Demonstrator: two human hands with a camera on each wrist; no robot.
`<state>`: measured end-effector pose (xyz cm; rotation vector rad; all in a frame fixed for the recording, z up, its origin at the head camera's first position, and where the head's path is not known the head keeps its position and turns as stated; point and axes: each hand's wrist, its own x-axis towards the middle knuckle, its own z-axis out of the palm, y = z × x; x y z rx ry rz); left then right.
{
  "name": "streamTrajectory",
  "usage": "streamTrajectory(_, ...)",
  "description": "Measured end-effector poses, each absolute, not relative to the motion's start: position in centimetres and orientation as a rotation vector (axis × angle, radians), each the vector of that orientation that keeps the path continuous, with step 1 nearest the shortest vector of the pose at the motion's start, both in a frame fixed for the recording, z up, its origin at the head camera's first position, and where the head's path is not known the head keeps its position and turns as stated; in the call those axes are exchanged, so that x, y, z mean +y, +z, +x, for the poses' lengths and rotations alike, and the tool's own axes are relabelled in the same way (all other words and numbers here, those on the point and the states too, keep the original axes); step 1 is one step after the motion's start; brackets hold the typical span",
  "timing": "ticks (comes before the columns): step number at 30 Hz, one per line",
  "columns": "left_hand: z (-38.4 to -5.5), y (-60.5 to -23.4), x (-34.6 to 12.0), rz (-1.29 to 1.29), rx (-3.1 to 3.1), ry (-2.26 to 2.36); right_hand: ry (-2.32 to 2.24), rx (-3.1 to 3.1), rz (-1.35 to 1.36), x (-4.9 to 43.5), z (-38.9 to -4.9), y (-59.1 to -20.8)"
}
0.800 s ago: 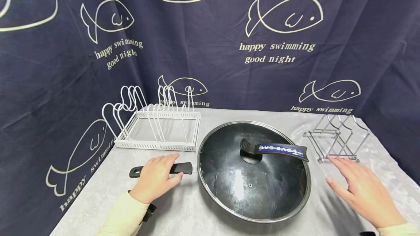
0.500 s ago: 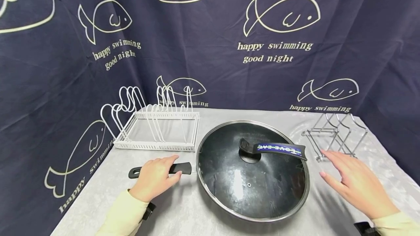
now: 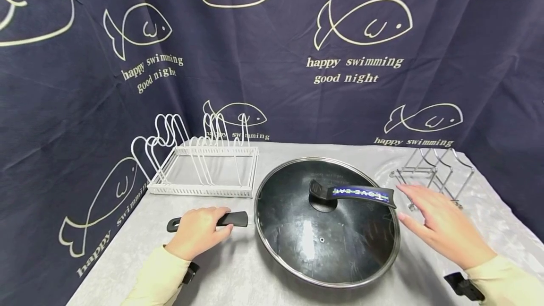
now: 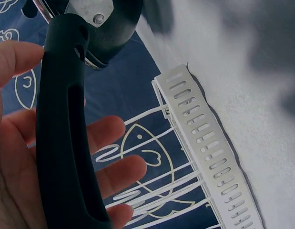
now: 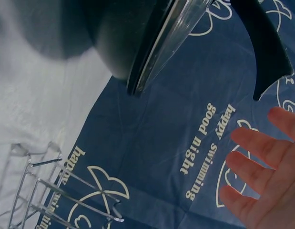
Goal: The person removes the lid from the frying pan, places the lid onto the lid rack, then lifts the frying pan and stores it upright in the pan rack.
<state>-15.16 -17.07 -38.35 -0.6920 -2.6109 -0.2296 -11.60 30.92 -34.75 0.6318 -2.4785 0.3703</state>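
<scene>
Left hand [image 3: 197, 233] with fingers loosely parted over the wok handle [image 3: 233, 219], right hand [image 3: 442, 225] with fingers apart beside the lid handle [image 3: 361, 193], glass-lidded wok [image 3: 293, 244] between them, white wire rack [image 3: 201, 190] beyond left fingers, chrome rack [image 3: 456, 174] partly behind right fingers, handle slot [image 4: 76, 138] visible only from left wrist.

Curtained-off booth, dark-blue fish-print fabric [image 3: 280, 72] on three sides, pale grey table [image 3: 238, 273], lidded pan [image 3: 327, 249], white wire rack [image 3: 201, 190]

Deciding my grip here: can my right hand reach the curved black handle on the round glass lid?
Probably yes: your right hand, open, is near the curved black handle, with nothing visible between them.
</scene>
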Motion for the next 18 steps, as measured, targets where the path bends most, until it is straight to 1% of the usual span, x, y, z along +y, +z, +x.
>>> streamTrajectory(4, -15.1, -38.4, -17.2, -0.731, -2.607, -0.216, 0.383, -2.483, 0.645, 30.5, -12.2, -34.5)
streamTrajectory(12, -15.2, -38.3, -17.4, -0.743, -2.599, -0.216, 0.454, -2.541, 0.797, 30.8, -14.9, -32.7)
streamTrajectory(18, -15.3, -38.5, -17.3, -0.743, -2.602, -0.226, 0.529, -2.714, 0.837, 30.3, -15.5, -31.3)
